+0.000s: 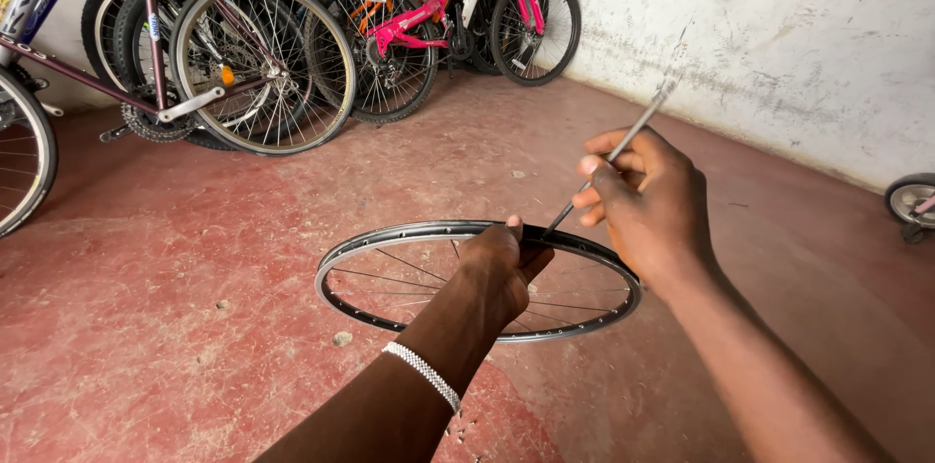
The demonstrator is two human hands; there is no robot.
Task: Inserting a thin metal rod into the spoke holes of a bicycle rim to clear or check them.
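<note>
A white beaded bracelet circles the left wrist, nearest the lens. Beyond it, the left hand rests at the middle of a bare silver bicycle wheel rim with thin wire spokes, lying flat on the red concrete floor; its fingers curl down, and what they grip is hidden. The right hand pinches a thin grey metal spoke between thumb and fingertips, slanting down toward the hub. Open floor surrounds the rim; parked bicycles line the far whitewashed wall.
</note>
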